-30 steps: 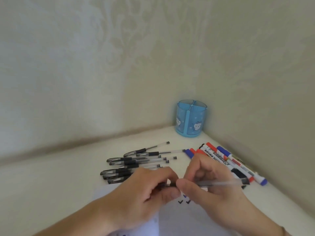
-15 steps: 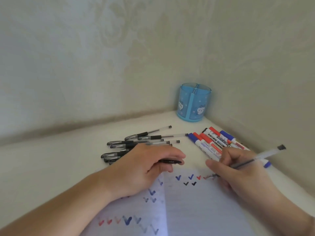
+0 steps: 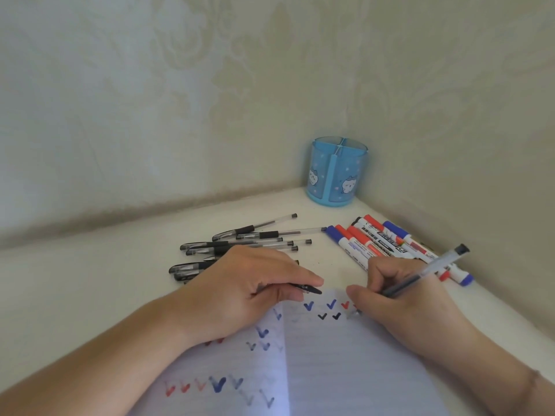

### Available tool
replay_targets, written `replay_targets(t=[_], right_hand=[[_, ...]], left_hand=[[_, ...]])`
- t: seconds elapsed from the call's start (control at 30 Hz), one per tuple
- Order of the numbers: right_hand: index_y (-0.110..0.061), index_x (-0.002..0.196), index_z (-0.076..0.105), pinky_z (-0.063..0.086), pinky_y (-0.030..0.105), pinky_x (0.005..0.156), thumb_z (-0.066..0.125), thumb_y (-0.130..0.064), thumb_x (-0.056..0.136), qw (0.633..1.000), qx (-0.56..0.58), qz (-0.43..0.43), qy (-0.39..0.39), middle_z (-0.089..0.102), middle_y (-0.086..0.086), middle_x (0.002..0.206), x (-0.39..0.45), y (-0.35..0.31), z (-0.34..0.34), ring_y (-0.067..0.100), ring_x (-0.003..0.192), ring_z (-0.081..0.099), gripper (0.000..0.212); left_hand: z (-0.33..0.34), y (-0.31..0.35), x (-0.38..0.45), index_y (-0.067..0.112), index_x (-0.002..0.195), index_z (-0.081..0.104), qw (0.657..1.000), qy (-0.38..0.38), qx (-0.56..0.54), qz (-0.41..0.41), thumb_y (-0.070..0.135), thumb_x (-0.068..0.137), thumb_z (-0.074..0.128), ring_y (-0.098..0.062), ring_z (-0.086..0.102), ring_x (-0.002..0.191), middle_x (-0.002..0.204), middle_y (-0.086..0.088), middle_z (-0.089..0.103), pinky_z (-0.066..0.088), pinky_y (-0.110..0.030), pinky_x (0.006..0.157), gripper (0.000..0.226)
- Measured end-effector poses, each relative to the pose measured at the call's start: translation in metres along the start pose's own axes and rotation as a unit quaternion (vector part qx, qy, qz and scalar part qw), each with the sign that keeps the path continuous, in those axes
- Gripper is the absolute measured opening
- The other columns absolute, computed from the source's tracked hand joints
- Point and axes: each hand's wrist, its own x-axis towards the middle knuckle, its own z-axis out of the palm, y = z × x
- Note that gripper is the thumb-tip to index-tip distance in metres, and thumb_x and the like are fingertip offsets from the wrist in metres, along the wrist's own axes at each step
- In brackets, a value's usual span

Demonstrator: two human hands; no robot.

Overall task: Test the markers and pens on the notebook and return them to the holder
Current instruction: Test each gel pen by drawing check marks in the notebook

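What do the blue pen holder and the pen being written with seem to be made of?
The holder looks like glossy translucent blue plastic: its inner dividers show through the wall. The pen in the right hand looks like clear hard plastic, since its dark ink tube shows inside.

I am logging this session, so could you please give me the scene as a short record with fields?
right hand: right hand holds a clear pen, tip on the notebook beside the black ticks
left hand: left hand pinches a black pen cap at the notebook's top edge
notebook marks: blue, red and black ticks
holder: blue holder in the corner, nothing seen sticking out of it
pens: black pens lie loose behind the left hand
markers: markers lie in a row at the right
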Motion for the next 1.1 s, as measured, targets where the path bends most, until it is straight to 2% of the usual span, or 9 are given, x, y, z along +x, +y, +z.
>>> replay_targets(t=[0.13, 0.33, 0.63, 0.73, 0.83, 0.9, 0.97, 1.03, 1.1], right_hand=[[-0.006, 0.050, 0.049, 0.032, 0.009, 0.041, 0.075, -0.008, 0.078, 1.000, 0.007, 0.005, 0.001, 0.048, -0.007, 0.042, 0.001, -0.002, 0.000, -0.001, 0.039, 0.047, 0.038], [-0.004, 0.053, 0.043, 0.027, 0.017, 0.041, 0.072, -0.004, 0.073, 1.000, 0.003, 0.009, -0.011, 0.037, 0.001, 0.045, 0.001, 0.002, -0.001, 0.009, 0.044, 0.032, 0.036], [-0.009, 0.052, 0.046, 0.036, 0.016, 0.043, 0.072, -0.005, 0.078, 1.000, -0.001, 0.028, 0.012, 0.042, -0.004, 0.043, 0.003, 0.003, 0.000, 0.006, 0.045, 0.045, 0.037], [-0.014, 0.054, 0.052, 0.031, 0.009, 0.039, 0.081, -0.029, 0.072, 0.992, 0.115, 0.035, 0.028, 0.050, -0.005, 0.041, 0.002, -0.005, -0.003, 0.002, 0.036, 0.040, 0.037], [-0.015, 0.063, 0.064, 0.031, 0.018, 0.040, 0.087, -0.056, 0.049, 0.968, 0.249, -0.003, -0.024, 0.054, 0.000, 0.050, 0.000, -0.012, -0.009, 0.009, 0.043, 0.041, 0.049], [-0.017, 0.077, 0.076, 0.033, 0.021, 0.040, 0.086, -0.049, 0.051, 0.943, 0.318, -0.035, -0.086, 0.068, 0.010, 0.066, -0.001, -0.012, -0.013, 0.019, 0.050, 0.053, 0.042], [-0.018, 0.089, 0.078, 0.035, 0.023, 0.042, 0.071, -0.029, 0.063, 0.934, 0.332, -0.063, -0.114, 0.072, 0.017, 0.081, -0.001, -0.012, -0.014, 0.028, 0.055, 0.058, 0.029], [-0.021, 0.084, 0.075, 0.033, 0.023, 0.042, 0.057, -0.023, 0.064, 0.931, 0.345, -0.064, -0.097, 0.071, 0.020, 0.078, -0.001, -0.011, -0.013, 0.031, 0.051, 0.057, 0.027], [-0.020, 0.075, 0.066, 0.030, 0.021, 0.042, 0.058, -0.023, 0.062, 0.927, 0.366, -0.053, -0.064, 0.068, 0.021, 0.065, -0.001, -0.011, -0.012, 0.028, 0.043, 0.053, 0.016]], left_hand=[[0.001, -0.002, -0.001, 0.022, 0.115, 0.071, 1.000, -0.009, 0.011, -0.010, 0.025, 0.090, 0.064, -0.006, 0.069, 0.087, 0.096, 0.007, 0.074, 0.055, -0.025, 0.078, 0.026], [0.000, -0.001, -0.002, 0.037, 0.118, 0.060, 0.998, -0.017, 0.015, -0.061, 0.044, 0.086, 0.061, 0.007, 0.065, 0.094, 0.104, 0.018, 0.070, 0.053, -0.021, 0.084, 0.032], [-0.001, 0.003, -0.001, 0.034, 0.114, 0.062, 0.997, -0.023, 0.014, -0.067, 0.042, 0.089, 0.060, 0.004, 0.066, 0.092, 0.102, 0.017, 0.070, 0.054, -0.026, 0.081, 0.026], [-0.002, 0.004, 0.000, 0.034, 0.115, 0.062, 0.996, -0.018, 0.006, -0.086, 0.044, 0.089, 0.064, 0.005, 0.067, 0.093, 0.102, 0.020, 0.071, 0.052, -0.021, 0.085, 0.028], [-0.002, 0.003, 0.000, 0.035, 0.115, 0.062, 0.993, 0.005, -0.004, -0.116, 0.041, 0.087, 0.066, 0.012, 0.064, 0.099, 0.106, 0.023, 0.071, 0.049, -0.018, 0.091, 0.028], [-0.002, 0.003, 0.001, 0.033, 0.108, 0.067, 0.991, 0.015, -0.018, -0.135, 0.040, 0.086, 0.068, 0.012, 0.064, 0.098, 0.105, 0.025, 0.071, 0.049, -0.019, 0.091, 0.023], [-0.003, 0.005, 0.002, 0.036, 0.100, 0.067, 0.989, 0.024, -0.035, -0.145, 0.037, 0.085, 0.070, 0.012, 0.065, 0.093, 0.101, 0.025, 0.071, 0.049, -0.014, 0.086, 0.015], [-0.003, 0.008, 0.003, 0.040, 0.096, 0.062, 0.988, 0.032, -0.038, -0.148, 0.033, 0.085, 0.070, 0.012, 0.065, 0.083, 0.096, 0.026, 0.072, 0.045, -0.007, 0.077, 0.014], [-0.004, 0.010, 0.003, 0.042, 0.094, 0.060, 0.987, 0.040, -0.036, -0.150, 0.035, 0.087, 0.069, 0.003, 0.067, 0.081, 0.093, 0.026, 0.072, 0.047, -0.013, 0.075, 0.014]])
